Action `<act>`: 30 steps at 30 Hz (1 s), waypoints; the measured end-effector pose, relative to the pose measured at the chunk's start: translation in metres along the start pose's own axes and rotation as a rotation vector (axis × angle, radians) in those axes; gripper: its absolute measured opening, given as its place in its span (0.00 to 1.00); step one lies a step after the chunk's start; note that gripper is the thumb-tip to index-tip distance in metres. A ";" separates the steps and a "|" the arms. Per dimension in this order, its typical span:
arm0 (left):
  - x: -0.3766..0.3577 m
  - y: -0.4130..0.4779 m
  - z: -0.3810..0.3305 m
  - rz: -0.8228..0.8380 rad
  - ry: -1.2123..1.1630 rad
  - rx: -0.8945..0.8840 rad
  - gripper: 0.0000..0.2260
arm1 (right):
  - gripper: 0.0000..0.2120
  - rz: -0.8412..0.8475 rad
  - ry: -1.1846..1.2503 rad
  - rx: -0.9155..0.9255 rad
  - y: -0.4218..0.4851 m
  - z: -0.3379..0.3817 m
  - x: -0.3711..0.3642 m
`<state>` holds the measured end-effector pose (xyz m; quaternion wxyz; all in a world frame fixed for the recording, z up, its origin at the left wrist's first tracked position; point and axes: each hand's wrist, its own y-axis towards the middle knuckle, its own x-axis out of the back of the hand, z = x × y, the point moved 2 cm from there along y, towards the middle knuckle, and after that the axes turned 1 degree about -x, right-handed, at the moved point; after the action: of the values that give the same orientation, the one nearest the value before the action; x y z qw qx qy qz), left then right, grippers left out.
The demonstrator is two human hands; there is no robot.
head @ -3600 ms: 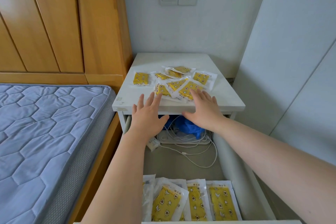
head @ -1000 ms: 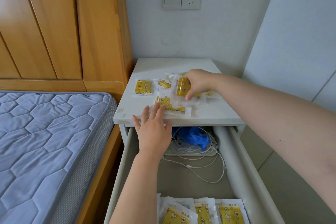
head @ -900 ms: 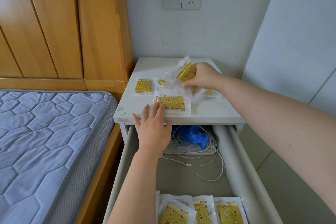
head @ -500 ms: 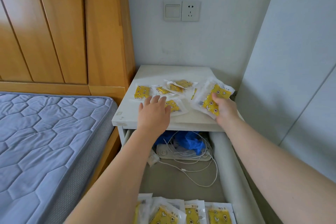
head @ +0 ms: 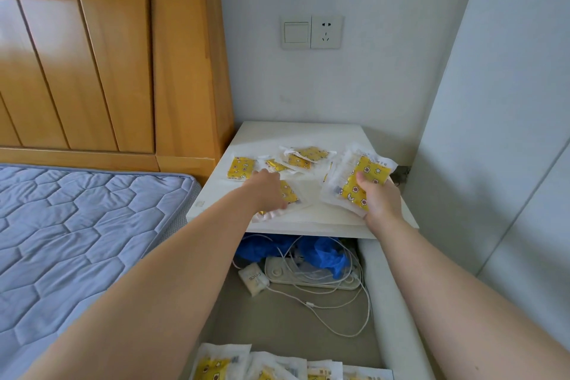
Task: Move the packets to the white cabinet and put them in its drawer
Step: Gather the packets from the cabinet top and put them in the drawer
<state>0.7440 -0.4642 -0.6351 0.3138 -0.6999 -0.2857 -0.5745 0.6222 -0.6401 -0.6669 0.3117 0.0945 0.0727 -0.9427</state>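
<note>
Yellow packets in clear wrap lie scattered on the white cabinet's top (head: 308,133): one at the left (head: 242,167), a few at the back (head: 308,155). My right hand (head: 378,199) is shut on a stack of packets (head: 354,182), held tilted above the top's front right corner. My left hand (head: 267,190) covers a single packet (head: 290,194) near the front edge, fingers curled onto it. Below, the drawer (head: 390,287) is pulled out, with several packets (head: 222,365) laid in a row at its near end.
At the drawer's back lie a white power strip (head: 311,278), loose white cables (head: 339,311), a small charger (head: 254,279) and a blue bag (head: 324,253). A mattress (head: 77,241) and wooden headboard (head: 108,71) stand left; a grey wall (head: 509,133) stands right.
My right hand picked up a stack of packets at the back and brought it to the front right corner. My left hand slid onto the front packet and curled its fingers.
</note>
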 end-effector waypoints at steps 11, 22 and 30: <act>0.033 0.001 0.053 -0.201 -0.826 0.239 0.09 | 0.03 0.045 -0.016 0.054 0.005 -0.006 0.000; 0.022 0.000 0.048 -0.189 -0.252 0.146 0.16 | 0.03 0.045 -0.037 0.072 0.009 -0.009 0.001; 0.031 0.006 0.067 -0.349 -0.864 0.388 0.11 | 0.04 0.015 -0.070 0.088 0.004 -0.007 -0.002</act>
<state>0.7956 -0.4155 -0.6143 0.1904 -0.7442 -0.6039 -0.2126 0.6271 -0.6410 -0.6735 0.3169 0.0757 0.0197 -0.9452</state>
